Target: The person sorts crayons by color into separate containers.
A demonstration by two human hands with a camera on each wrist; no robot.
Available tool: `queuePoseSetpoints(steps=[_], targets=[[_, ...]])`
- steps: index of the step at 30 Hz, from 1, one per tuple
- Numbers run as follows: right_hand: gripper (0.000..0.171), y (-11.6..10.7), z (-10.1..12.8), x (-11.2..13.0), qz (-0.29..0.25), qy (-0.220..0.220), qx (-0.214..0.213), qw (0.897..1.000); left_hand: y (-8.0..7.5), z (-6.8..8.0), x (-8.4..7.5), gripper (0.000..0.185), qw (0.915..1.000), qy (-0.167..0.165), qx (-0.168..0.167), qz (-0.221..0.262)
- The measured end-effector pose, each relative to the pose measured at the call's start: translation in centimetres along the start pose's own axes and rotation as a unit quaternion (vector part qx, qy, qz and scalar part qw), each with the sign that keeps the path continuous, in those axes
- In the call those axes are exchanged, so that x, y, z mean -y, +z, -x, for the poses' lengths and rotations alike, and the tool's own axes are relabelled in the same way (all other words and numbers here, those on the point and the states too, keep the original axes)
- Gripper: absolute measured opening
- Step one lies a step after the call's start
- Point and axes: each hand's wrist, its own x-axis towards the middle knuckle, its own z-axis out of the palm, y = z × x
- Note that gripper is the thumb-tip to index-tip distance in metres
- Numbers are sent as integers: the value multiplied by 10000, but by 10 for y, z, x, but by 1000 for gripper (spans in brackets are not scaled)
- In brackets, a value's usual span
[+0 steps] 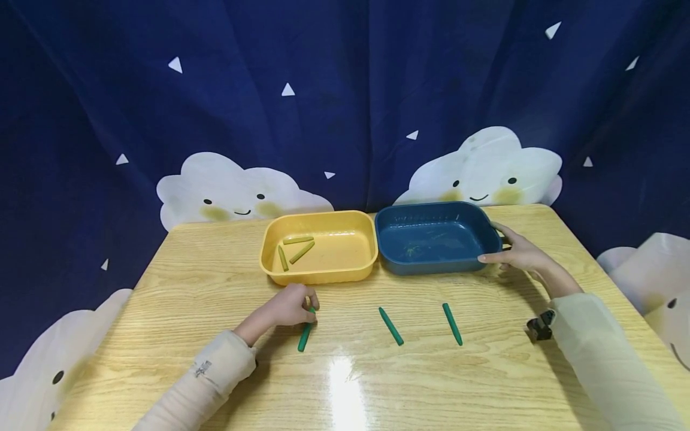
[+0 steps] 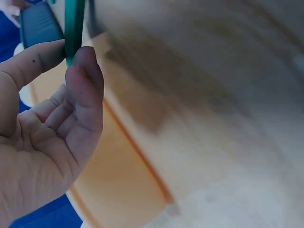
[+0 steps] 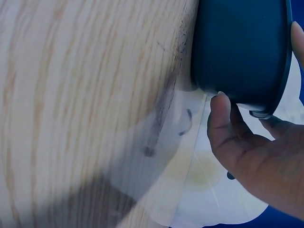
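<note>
My left hand (image 1: 291, 304) pinches a green crayon (image 1: 305, 339) between thumb and fingers, just in front of the yellow bin (image 1: 323, 277). In the left wrist view the same crayon (image 2: 73, 23) stands out from the fingertips. My right hand (image 1: 520, 251) holds the right end of the blue bin (image 1: 439, 267), thumb at the front and a finger on the back rim. Two more green crayons, one in the middle (image 1: 390, 326) and one further right (image 1: 452, 324), lie on the table. Several olive-yellow crayons (image 1: 302, 252) lie inside the yellow bin at its left.
Both bins stand side by side, touching, at the back of the wooden table (image 1: 205, 263). Behind them hangs a dark blue curtain (image 1: 334, 120) with white clouds and triangles. A small black device (image 1: 541, 326) is attached at the right sleeve.
</note>
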Motion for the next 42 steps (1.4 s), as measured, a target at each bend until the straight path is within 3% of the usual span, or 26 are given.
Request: queuePoseSetpoints(steps=[6,12,19,30,42], targets=[[105,-1,-2,-3,-35,47,46,10000,-12,0,-9,3,9964,545,29,642],[105,-1,-3,-4,-47,56,35,10000,-27,-6,-21,6,9893,697,60,1282],[107,0,-2,-3,46,26,-19,10000,-42,-15,-31,5,9835,1025,-40,1492],[106,0,-3,-1,-3,137,21,9999,-72,-32,-56,5,9810,952,-652,1557],[108,0,-1,1,-141,203,37,9997,-96,-62,-79,6,9631,1313,-1368,1908]])
